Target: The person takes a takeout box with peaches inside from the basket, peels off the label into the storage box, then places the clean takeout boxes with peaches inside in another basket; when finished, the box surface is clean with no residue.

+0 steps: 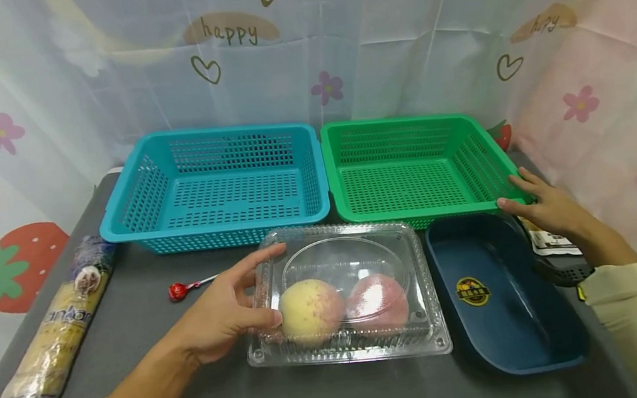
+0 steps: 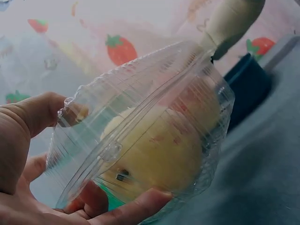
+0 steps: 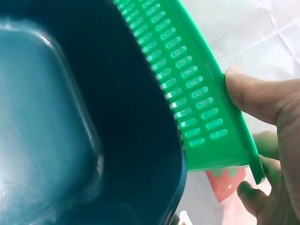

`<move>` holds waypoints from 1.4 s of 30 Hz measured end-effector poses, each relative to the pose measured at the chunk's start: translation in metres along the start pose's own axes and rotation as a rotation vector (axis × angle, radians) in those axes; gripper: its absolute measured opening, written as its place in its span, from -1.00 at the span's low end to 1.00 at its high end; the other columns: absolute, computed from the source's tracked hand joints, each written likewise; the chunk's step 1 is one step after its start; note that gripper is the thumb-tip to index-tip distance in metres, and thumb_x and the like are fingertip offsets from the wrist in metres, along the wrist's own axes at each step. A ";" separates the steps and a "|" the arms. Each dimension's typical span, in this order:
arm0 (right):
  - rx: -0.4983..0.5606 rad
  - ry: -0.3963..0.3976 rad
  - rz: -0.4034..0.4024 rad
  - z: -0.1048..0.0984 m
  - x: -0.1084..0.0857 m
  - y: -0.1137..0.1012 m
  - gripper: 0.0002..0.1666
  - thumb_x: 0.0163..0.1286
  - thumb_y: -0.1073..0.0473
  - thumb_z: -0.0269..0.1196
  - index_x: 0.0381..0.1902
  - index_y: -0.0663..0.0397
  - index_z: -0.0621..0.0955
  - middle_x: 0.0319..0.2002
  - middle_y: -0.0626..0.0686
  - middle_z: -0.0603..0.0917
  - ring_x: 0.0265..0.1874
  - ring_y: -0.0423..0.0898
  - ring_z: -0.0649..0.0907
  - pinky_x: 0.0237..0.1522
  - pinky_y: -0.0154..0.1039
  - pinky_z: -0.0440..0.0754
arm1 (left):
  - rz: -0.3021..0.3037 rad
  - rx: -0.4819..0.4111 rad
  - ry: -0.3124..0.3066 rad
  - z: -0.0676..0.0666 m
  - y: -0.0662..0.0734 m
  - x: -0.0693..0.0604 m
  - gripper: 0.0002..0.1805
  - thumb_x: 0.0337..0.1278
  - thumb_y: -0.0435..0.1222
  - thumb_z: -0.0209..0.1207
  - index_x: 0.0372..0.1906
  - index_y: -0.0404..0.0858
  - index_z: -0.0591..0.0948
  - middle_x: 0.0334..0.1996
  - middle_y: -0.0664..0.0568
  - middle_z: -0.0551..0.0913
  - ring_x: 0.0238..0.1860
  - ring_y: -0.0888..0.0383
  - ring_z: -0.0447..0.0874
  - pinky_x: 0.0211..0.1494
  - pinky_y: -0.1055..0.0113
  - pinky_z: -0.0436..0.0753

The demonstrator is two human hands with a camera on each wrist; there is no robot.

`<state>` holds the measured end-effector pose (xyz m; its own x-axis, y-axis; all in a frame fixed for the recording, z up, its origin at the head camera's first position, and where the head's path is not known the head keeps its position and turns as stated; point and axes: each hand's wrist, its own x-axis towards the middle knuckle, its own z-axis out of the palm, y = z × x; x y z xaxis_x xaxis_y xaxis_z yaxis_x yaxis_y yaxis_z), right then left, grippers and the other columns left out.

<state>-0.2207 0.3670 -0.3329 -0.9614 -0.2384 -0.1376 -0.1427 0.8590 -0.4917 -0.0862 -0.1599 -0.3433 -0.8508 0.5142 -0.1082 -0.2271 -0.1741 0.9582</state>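
My left hand [image 1: 215,318] grips the left side of a clear plastic clamshell box [image 1: 360,353], thumb and fingers spread across its edge. Inside lie two round, peach-like fruits, one yellow with pink speckles [image 1: 310,313] and one pink [image 1: 377,301]. The left wrist view shows the box tilted, with the yellow fruit [image 2: 154,150] close to my fingers. At the front right corner of the green basket [image 1: 405,213], my right hand [image 1: 552,207] holds the rim. In the right wrist view its thumb [image 3: 253,93] presses the rim while other fingers sit around the corner.
A blue basket [image 1: 215,224] stands left of the green one. A dark blue tub [image 1: 510,308] with a black handle sits right of the box, partly covering a packet [image 1: 552,242]. A red lollipop [image 1: 179,291] and a long noodle-like package [image 1: 57,329] lie at left.
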 end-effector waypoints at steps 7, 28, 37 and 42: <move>0.010 0.001 -0.009 0.000 0.001 0.000 -0.05 0.48 -0.13 0.04 0.48 0.35 -0.08 0.48 0.31 -0.34 0.34 0.52 -0.13 0.15 0.51 -0.03 | 0.019 0.065 0.021 0.010 0.042 0.005 -0.02 -0.05 -0.56 0.34 0.49 -0.06 0.18 0.38 -0.26 -0.07 -0.16 -0.12 0.56 -0.20 -0.10 0.65; 0.020 0.006 -0.013 -0.002 0.003 0.000 -0.06 0.46 -0.04 0.12 0.46 0.40 -0.06 0.46 0.39 -0.29 0.35 0.50 -0.15 0.21 0.45 -0.05 | 0.004 0.054 0.101 0.040 0.121 0.103 -0.17 0.07 -0.56 0.24 0.37 0.20 0.37 -0.27 -0.17 0.34 -0.52 0.08 0.34 -0.45 0.09 0.58; 0.052 0.005 -0.018 -0.002 0.005 0.000 -0.09 0.43 -0.06 0.14 0.45 0.40 0.06 0.46 0.41 -0.26 0.33 0.54 -0.12 0.18 0.49 -0.06 | -0.017 0.043 0.091 0.052 0.108 0.160 -0.16 0.05 -0.55 0.28 0.35 0.24 0.37 -0.15 -0.19 0.37 -0.56 0.07 0.27 -0.42 0.10 0.46; 0.065 0.015 -0.036 -0.003 0.006 0.000 -0.14 0.42 -0.03 0.16 0.41 0.45 0.14 0.46 0.41 -0.24 0.34 0.53 -0.10 0.18 0.49 -0.04 | -0.033 0.043 0.091 0.059 0.094 0.188 -0.13 0.04 -0.56 0.28 0.37 0.24 0.34 -0.03 -0.14 0.36 -0.58 0.07 0.22 -0.52 0.12 0.39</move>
<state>-0.2271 0.3666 -0.3314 -0.9594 -0.2613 -0.1060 -0.1621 0.8185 -0.5512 -0.2391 -0.0300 -0.2574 -0.8831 0.4402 -0.1621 -0.2371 -0.1207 0.9640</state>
